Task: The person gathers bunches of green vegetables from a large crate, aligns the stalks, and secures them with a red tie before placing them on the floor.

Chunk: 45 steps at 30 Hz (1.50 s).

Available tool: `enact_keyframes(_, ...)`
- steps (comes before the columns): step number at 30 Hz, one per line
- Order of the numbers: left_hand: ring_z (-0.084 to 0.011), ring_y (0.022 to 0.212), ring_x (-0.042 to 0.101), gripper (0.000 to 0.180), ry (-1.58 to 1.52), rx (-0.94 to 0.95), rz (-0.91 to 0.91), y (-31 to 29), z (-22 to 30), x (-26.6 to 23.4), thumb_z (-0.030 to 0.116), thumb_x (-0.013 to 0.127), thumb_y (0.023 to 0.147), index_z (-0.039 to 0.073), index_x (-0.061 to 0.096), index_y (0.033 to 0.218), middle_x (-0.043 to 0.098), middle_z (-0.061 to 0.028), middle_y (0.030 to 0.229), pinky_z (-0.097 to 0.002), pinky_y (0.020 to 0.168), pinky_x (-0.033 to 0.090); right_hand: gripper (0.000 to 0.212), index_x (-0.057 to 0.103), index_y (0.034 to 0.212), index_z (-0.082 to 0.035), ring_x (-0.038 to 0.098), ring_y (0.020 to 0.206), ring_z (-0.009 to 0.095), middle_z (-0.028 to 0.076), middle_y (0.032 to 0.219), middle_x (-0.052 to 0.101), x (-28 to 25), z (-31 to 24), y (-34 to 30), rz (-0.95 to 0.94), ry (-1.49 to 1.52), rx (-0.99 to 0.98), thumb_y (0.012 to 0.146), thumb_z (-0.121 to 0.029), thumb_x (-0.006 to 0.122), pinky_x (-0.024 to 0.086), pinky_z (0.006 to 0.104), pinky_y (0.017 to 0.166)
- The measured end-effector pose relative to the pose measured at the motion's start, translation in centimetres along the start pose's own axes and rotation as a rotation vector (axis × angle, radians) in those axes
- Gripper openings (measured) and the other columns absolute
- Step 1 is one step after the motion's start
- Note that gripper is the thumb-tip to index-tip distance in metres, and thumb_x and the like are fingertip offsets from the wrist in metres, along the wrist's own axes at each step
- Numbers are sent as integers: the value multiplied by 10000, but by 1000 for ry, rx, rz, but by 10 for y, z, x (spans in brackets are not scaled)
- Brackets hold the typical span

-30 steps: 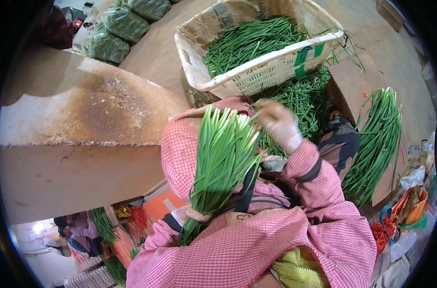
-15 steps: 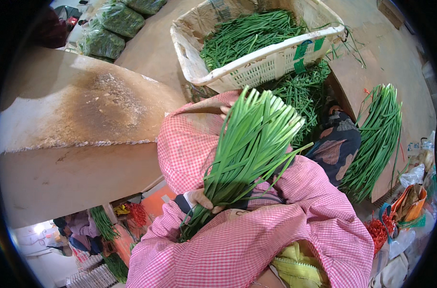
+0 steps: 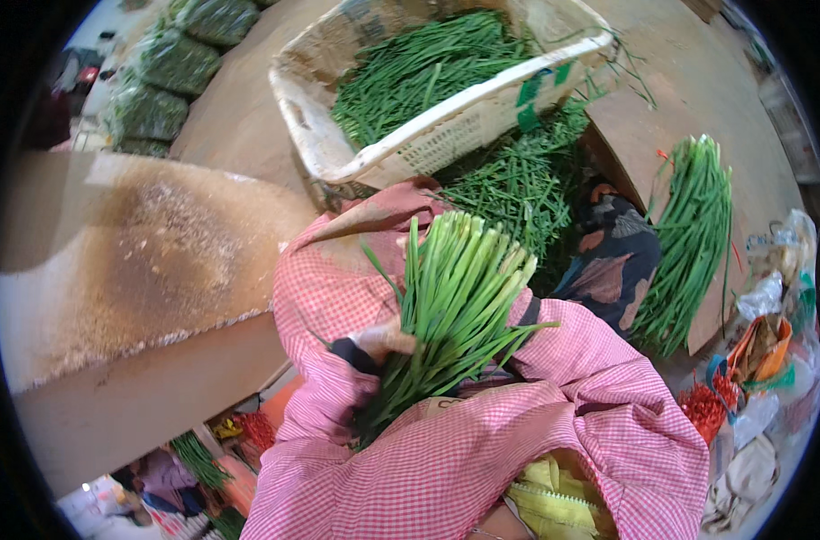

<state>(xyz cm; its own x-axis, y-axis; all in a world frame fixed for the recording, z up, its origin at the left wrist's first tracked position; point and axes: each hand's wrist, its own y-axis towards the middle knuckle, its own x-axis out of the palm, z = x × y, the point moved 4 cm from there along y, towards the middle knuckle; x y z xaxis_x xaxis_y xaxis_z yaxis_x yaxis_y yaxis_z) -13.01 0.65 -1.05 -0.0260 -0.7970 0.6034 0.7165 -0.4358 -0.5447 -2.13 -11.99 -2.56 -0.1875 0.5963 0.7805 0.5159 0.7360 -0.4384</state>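
Observation:
A thick bunch of garlic chives (image 3: 464,297) stands tilted in front of my chest, pale cut ends up and green leaves down toward my lap. My left hand (image 3: 385,340), slightly blurred, is closed on the left side of the bunch, below the pale ends. My right hand is hidden behind the bunch; only its dark cuff (image 3: 529,311) shows at the right side, so its fingers cannot be made out. A pink checked smock (image 3: 428,468) covers my arms and lap.
Ahead stands a white plastic crate (image 3: 410,144) with chives inside. Loose chives (image 3: 518,189) lie in front of it. On a board at right rests another chive bunch (image 3: 689,252). A stained board (image 3: 176,234) is at left; red ties (image 3: 707,409) lie lower right.
My left hand has moved up along the bunch from its lower leaves. The bunch has come lower and closer to my body, and the whole view has shifted slightly.

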Motion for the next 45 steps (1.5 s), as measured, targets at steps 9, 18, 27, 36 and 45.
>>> enact_keyframes(9,-251,970,599,606,-482,-74,78,-1,-33,5,207,666,716,-2,459,1245,583,-147,1139,-372,885,475,760,249,1396,-41,405,1238,243,138,1407,340,-37,-28,-115,111,157,-195,891,-603,327,330,398,1027)
enact_keyframes(18,-307,1059,537,704,-626,275,-115,4,-48,12,341,655,731,-8,398,1286,508,-195,1209,-435,914,452,638,415,1298,-17,516,984,156,66,1135,552,-17,-48,-11,-39,-668,-296,911,-524,414,426,310,858)
enact_keyframes(27,-209,849,561,747,-368,292,71,-6,-33,35,435,663,712,-9,408,1256,551,-134,1037,-326,724,489,492,543,1074,-29,614,658,155,68,779,643,17,-54,-90,289,-1411,-372,782,-405,665,482,260,614)
enact_keyframes(36,-203,954,545,771,-469,191,46,-19,-41,36,366,708,671,-4,398,1272,530,-136,1127,-315,825,466,577,431,1270,10,626,793,305,201,898,646,-95,-133,-50,812,-1839,-318,852,-356,583,491,395,694)
enact_keyframes(45,-197,1021,550,622,-258,240,117,-21,-15,51,179,669,733,16,403,1272,543,-99,1155,-313,872,455,403,619,1059,-31,509,1100,301,211,1200,519,31,-128,-50,-22,-1497,-780,765,-301,677,392,389,946)
